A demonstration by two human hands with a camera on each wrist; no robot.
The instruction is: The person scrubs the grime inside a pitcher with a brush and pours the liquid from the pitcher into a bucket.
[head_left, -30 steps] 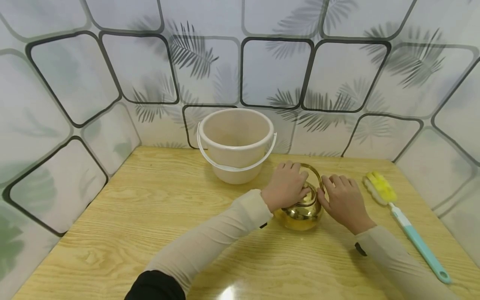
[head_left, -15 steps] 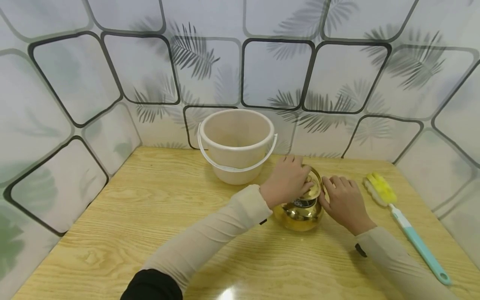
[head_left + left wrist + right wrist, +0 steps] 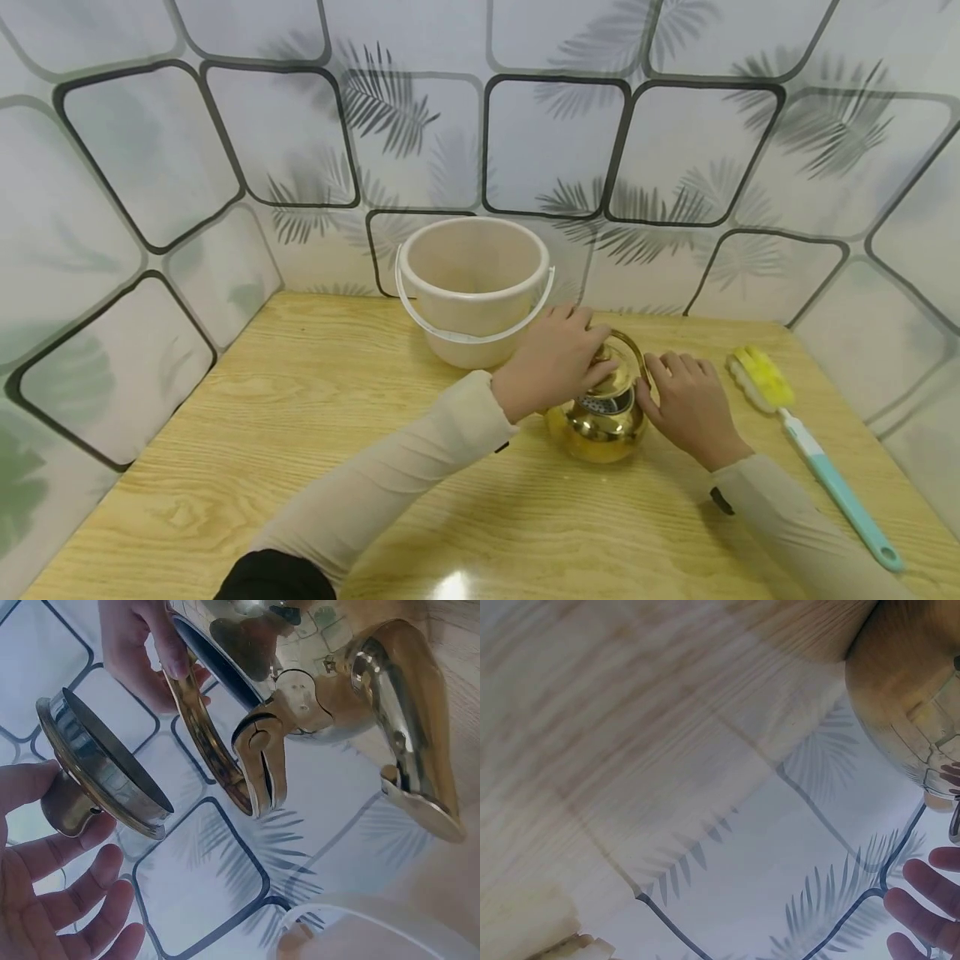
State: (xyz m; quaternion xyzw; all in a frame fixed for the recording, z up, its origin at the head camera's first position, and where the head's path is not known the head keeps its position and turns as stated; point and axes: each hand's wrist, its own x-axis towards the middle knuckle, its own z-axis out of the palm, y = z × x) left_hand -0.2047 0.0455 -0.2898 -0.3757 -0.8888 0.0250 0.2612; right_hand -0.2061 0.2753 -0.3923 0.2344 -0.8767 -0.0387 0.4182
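A shiny gold teapot [image 3: 597, 439] stands on the wooden table, a perforated strainer [image 3: 606, 404] showing in its mouth. My left hand [image 3: 551, 358] pinches the knob of the teapot's lid [image 3: 105, 772], which is lifted off and tilted above the opening. In the left wrist view the lid's steel inner collar faces the pot, and the spout [image 3: 405, 727] points down toward the bucket side. My right hand [image 3: 686, 404] grips the arched handle [image 3: 199, 731], thumb against it. The right wrist view catches only several fingertips [image 3: 922, 907] and part of the gold body.
A cream bucket [image 3: 472, 321] with a white bail handle stands at the back, left of the teapot. On the right lies a brush [image 3: 836, 483] with a yellow and white sponge head and a turquoise handle. Patterned walls [image 3: 555, 150] enclose the table's back and sides.
My left hand has lifted the lid off the teapot and drawn it slightly left, uncovering the strainer. The right hand and the teapot have stayed in place.
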